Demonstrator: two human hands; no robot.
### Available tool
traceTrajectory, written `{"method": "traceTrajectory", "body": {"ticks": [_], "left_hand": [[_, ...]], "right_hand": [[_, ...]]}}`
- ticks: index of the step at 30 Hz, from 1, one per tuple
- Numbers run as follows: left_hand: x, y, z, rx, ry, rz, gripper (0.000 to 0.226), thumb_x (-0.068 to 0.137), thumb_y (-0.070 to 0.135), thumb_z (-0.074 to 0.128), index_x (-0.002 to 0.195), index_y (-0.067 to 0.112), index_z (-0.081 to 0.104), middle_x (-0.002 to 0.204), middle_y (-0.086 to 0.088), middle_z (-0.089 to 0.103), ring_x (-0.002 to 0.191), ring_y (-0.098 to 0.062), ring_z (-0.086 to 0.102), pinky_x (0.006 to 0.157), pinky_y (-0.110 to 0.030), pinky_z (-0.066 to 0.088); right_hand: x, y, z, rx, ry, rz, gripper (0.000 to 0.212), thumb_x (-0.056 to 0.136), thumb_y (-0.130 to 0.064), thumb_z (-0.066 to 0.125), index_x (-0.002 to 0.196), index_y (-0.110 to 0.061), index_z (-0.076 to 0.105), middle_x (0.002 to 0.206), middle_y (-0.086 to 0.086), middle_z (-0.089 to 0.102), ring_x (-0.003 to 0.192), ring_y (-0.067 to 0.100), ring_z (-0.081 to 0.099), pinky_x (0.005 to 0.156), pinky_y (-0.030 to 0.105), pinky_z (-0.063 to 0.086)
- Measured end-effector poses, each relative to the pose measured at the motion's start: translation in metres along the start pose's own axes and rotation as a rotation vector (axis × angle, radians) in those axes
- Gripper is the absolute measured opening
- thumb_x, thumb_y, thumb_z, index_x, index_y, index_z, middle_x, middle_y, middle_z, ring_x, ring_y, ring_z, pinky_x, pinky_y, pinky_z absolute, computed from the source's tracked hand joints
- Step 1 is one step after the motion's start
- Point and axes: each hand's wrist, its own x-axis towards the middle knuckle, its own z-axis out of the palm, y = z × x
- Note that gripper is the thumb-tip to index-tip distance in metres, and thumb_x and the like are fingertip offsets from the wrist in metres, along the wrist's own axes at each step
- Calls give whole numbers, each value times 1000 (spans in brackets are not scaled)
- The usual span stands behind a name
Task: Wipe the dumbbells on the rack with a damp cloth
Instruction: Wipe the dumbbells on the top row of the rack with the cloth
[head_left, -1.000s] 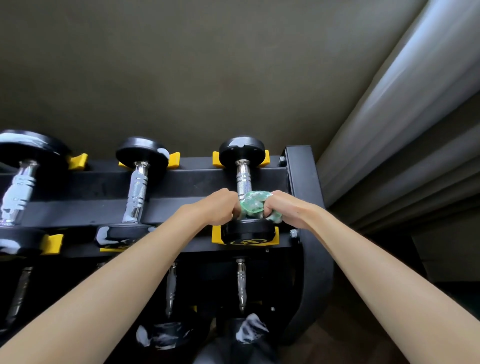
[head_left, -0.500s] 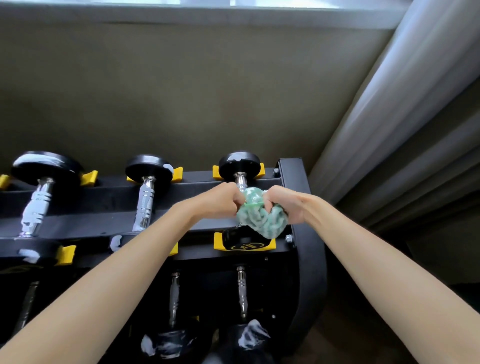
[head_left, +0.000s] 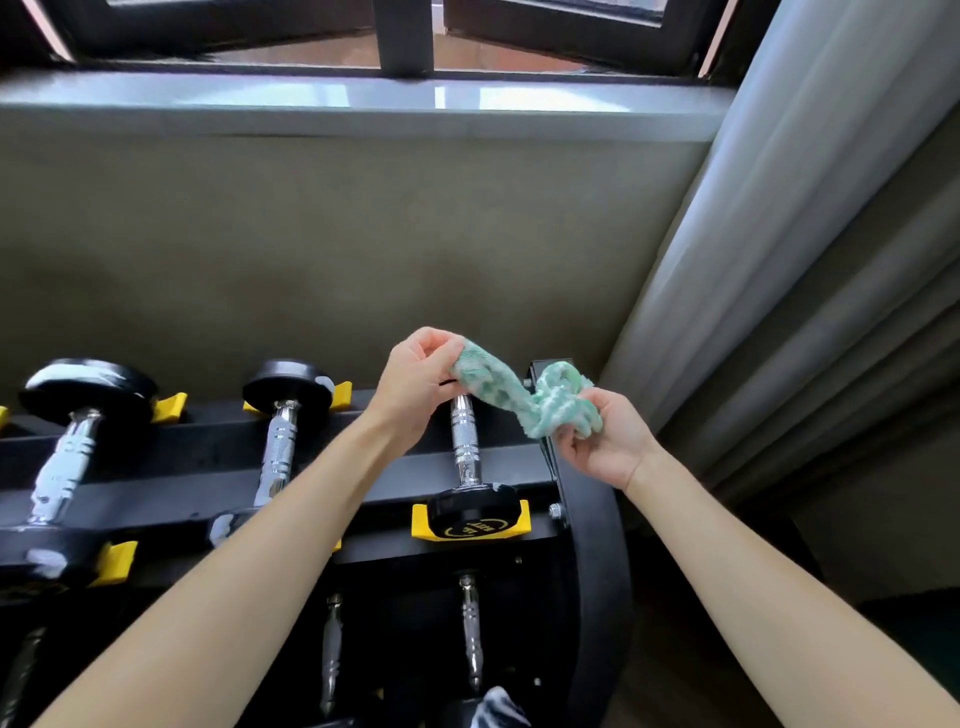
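A green and white cloth (head_left: 511, 395) hangs stretched between my two hands, above the rightmost dumbbell (head_left: 466, 447) on the top shelf of the black rack (head_left: 592, 519). My left hand (head_left: 418, 379) pinches the cloth's left end. My right hand (head_left: 605, 441) grips its bunched right end, beside the rack's right post. The dumbbell has a chrome handle and black heads and lies in yellow cradles (head_left: 423, 522). Its far head is hidden behind my left hand. Neither hand touches the dumbbell.
Two larger dumbbells (head_left: 280, 441) (head_left: 67, 462) lie to the left on the same shelf. More dumbbell handles (head_left: 470, 634) show on the lower shelf. A beige wall and window sill (head_left: 363, 98) stand behind; grey curtains (head_left: 805, 260) hang at the right.
Both hands lifted the cloth off the rightmost dumbbell's handle and drew apart, so the bunched cloth is now stretched out between them. The view tilted up, and the window came into sight.
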Motion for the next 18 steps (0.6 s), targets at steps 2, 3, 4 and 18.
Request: {"method": "traceTrajectory", "body": {"ticks": [2,3,4,18], "left_hand": [[0,-2,7,123,85,98,17,97,10,46,81,13,52,76,-1,59,66,-9,60,63,-27,54],[1,-3,8,194,114,151,17,97,12,47,81,15,51,77,-1,58,69,-11,58,65,-29,51],[2,-3,10,253,139,197,17,97,13,46,81,17,50,78,0,56,71,-13,56,67,-31,49],[15,-11,27,269,201,202,17,102,18,30,86,20,36,99,-1,68,93,-23,63,78,-40,51]], "right_hand": [[-2,4,0,46,29,6,30,75,-4,43,102,2,55,85,20,65,56,23,66,45,24,55],[-1,6,-2,34,45,-8,30,81,-3,42,108,2,53,93,24,64,64,29,68,52,30,58],[-1,8,-3,12,60,-24,30,85,-4,42,113,1,51,100,25,63,72,33,68,60,37,60],[10,18,4,-70,317,-291,18,88,3,56,103,-7,55,97,11,61,82,20,59,69,33,50]]}}
